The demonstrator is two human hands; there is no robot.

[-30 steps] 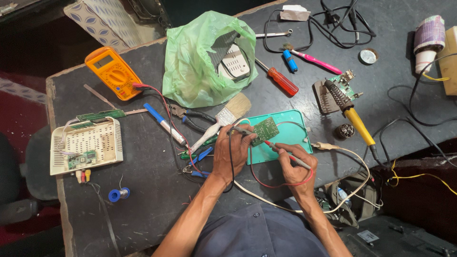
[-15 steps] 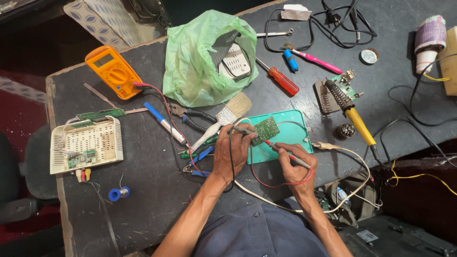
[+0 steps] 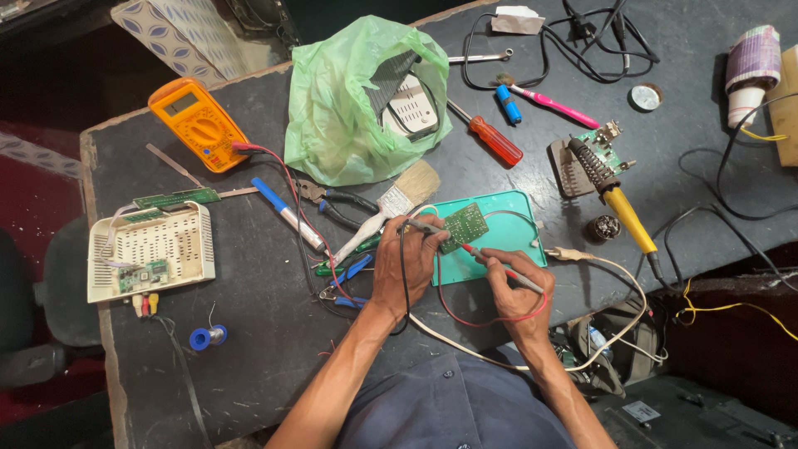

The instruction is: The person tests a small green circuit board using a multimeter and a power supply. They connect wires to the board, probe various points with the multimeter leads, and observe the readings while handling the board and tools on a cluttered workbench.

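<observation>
From the head view, near the table's front edge, the left hand grips a black probe and the right hand a red probe. Both tips touch the small green circuit board lying between the hands on a teal mat.

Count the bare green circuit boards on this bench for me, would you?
3, maybe more hidden. One green circuit board held by the left hand, one long strip board by the orange multimeter, one under the soldering iron at right.
</observation>
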